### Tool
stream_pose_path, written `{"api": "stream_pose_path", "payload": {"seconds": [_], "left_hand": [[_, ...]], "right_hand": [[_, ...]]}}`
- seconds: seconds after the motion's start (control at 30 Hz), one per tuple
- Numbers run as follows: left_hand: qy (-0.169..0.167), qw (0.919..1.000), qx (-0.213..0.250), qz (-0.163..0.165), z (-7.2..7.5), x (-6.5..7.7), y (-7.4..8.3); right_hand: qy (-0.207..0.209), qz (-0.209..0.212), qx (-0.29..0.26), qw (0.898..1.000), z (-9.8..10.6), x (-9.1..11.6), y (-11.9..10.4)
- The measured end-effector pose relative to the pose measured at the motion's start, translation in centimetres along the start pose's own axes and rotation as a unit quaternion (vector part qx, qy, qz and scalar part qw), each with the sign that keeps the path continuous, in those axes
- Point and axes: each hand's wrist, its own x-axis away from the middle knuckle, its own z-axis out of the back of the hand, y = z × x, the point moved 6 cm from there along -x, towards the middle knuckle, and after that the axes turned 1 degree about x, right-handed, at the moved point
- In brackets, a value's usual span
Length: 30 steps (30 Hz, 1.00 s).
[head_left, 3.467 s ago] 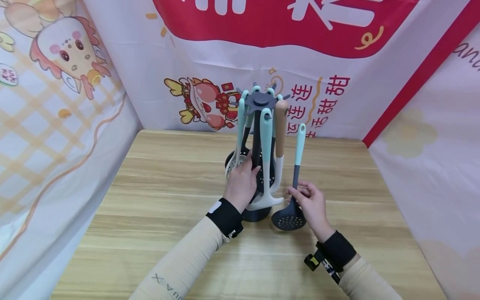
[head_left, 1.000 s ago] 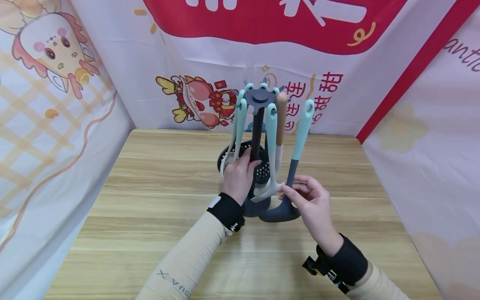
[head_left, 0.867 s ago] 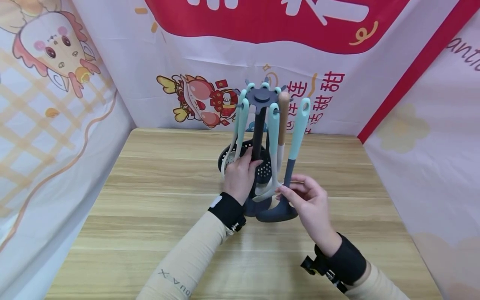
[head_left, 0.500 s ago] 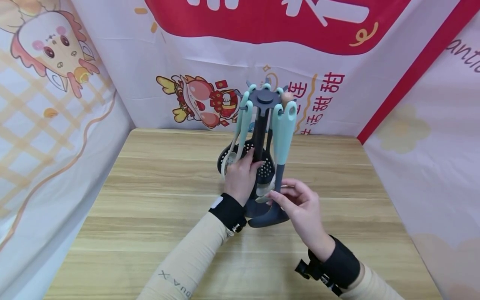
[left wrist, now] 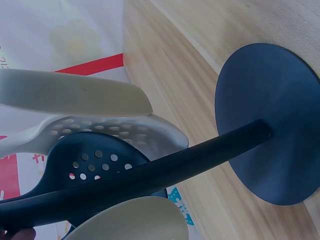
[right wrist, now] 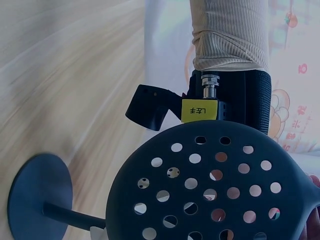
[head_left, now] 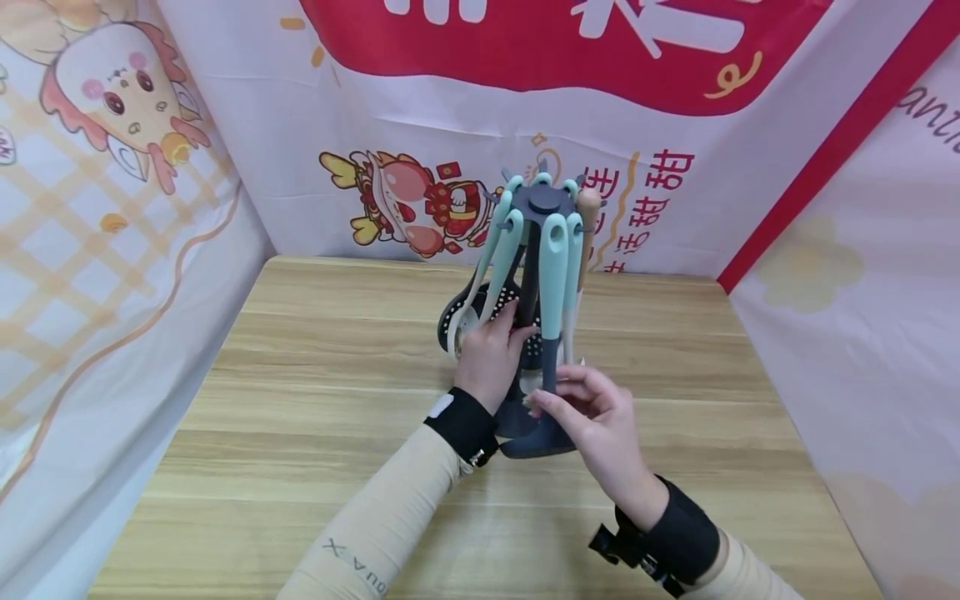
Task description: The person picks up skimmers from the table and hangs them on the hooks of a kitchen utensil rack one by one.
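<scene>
A dark utensil stand, its top disc (head_left: 543, 200) hung with several mint-handled tools, stands mid-table. My left hand (head_left: 487, 358) holds its black pole (left wrist: 210, 155) about halfway down. My right hand (head_left: 606, 429) pinches a skimmer (right wrist: 200, 185) by its dark grey shaft just above the head. Round holes dot that skimmer's bowl, seen large in the right wrist view. Its mint handle (head_left: 553, 283) points up, the hanging hole close in front of the disc and overlapping the handles behind.
The stand's round base (left wrist: 280, 125) rests on the wooden table (head_left: 337, 400). On the stand hang a black perforated strainer (head_left: 453, 321), pale tools and a wooden-handled one (head_left: 588, 217). Printed cloths (head_left: 420, 108) enclose the back and sides.
The skimmer has moved left from beside the stand to right in front of it, its handle now upright against the others. The stand's top has shifted slightly right; my left hand stays on the pole.
</scene>
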Motion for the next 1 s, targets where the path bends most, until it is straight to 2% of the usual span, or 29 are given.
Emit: {"api": "stream_pose_path", "payload": {"seconds": [0.27,0.6,1.0], "left_hand": [[0.006,0.9999,0.001,-0.013,0.0,0.4,0.2],[-0.051,0.9983,0.018,0.02,0.0,0.7,0.5],[-0.068,0.9956,0.056,0.031,-0.1,1.2,0.4]], "right_hand": [[-0.008,0.006,-0.009,1.0,-0.2,0.3,0.2],[-0.011,-0.005,0.002,1.0,-0.3,0.5,0.4],[-0.013,-0.027,0.01,1.0,-0.3,0.4,0.9]]}}
